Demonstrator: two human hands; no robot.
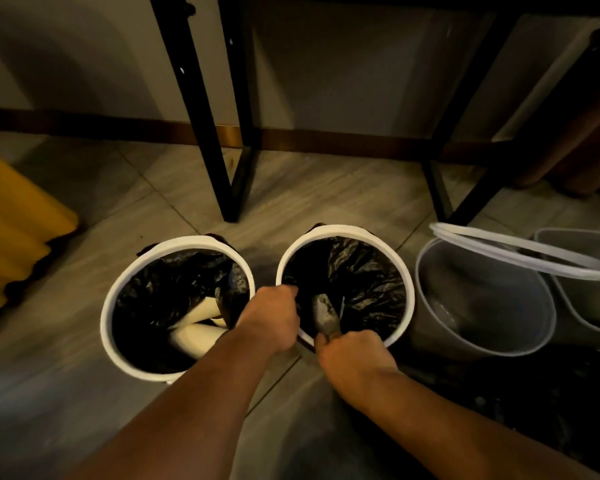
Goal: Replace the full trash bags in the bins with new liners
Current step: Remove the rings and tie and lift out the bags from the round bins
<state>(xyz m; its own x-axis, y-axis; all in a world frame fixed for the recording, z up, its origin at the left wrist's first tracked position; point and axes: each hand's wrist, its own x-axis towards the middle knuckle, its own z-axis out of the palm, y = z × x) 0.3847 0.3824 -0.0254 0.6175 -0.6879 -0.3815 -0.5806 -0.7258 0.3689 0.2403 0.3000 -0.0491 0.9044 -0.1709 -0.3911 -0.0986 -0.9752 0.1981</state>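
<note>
Two round bins with white rims stand side by side on the tiled floor, each lined with a black trash bag. The left bin [118,289] holds pale rolled paper. The right bin [404,271] holds a black bag [368,275] and a grey piece of rubbish. My left hand [274,317] grips the right bin's near-left rim, fingers curled over the edge. On the near rim my right hand [355,351] is closed, fingertips hidden inside. Further right, an unlined grey bin [482,299] stands with a loose white ring [520,251] lying across its top.
Black metal table legs [229,188] stand just behind the bins, against a wall with a brown skirting. A yellow ribbed object [18,230] lies at the left. A second grey bin [582,282] is at the far right, and dark plastic [520,396] lies beside my right forearm.
</note>
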